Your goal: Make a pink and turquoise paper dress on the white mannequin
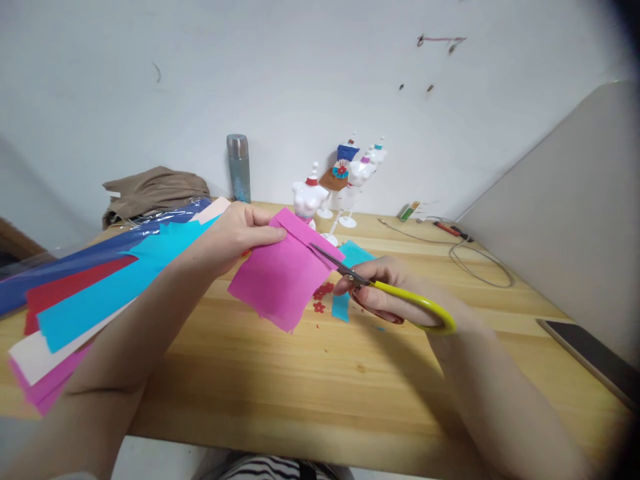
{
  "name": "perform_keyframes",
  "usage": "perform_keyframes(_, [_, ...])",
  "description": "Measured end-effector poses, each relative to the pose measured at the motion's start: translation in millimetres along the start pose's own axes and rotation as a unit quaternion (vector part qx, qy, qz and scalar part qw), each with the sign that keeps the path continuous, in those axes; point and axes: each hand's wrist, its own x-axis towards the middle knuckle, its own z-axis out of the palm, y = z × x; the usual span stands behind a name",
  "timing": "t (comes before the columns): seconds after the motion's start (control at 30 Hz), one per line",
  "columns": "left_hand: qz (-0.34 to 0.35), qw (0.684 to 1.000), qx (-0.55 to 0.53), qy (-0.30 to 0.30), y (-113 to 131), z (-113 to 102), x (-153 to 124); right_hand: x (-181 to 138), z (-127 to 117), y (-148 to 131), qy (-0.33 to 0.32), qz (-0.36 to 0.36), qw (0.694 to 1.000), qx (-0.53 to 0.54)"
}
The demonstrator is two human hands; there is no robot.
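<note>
The wooden tabletop [300,373] is the biggest thing in front of me. On its left side lies a long pile of paper sheets [100,287] in dark blue, red, light blue, white and pink. Behind the pile, by the wall, sits a crumpled brown cloth [155,187].

I hold a piece of pink paper [283,277] up in the air over the middle of the tabletop. My left hand [237,233] is pinched shut on its top left corner, thumb on the front. My right hand [400,273] is closed around the yellow handles of the scissors [380,285], with my fingers through the loops. The blades are a little apart, and their tips are at the top right edge of the pink paper, where a thin strip is partly cut.

A grey bottle [239,167] stands at the back by the wall. Near it are small white doll bodies [310,197] on stands. A bit of blue paper [356,253] lies flat just behind the scissors. Tiny red paper flowers [323,291] lie under the pink paper's right edge.
</note>
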Motion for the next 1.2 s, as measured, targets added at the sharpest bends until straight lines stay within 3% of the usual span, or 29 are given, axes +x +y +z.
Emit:
perform_keyframes(0.9, [-0.016,1.000,0.011,0.016,1,0,1,-2,1,-1,0.004,0.013,1.000,0.013])
perform_keyframes(1.2, [-0.017,1.000,0.013,0.014,0,0,2,1,2,-5,-0.004,-0.043,0.999,0.012])
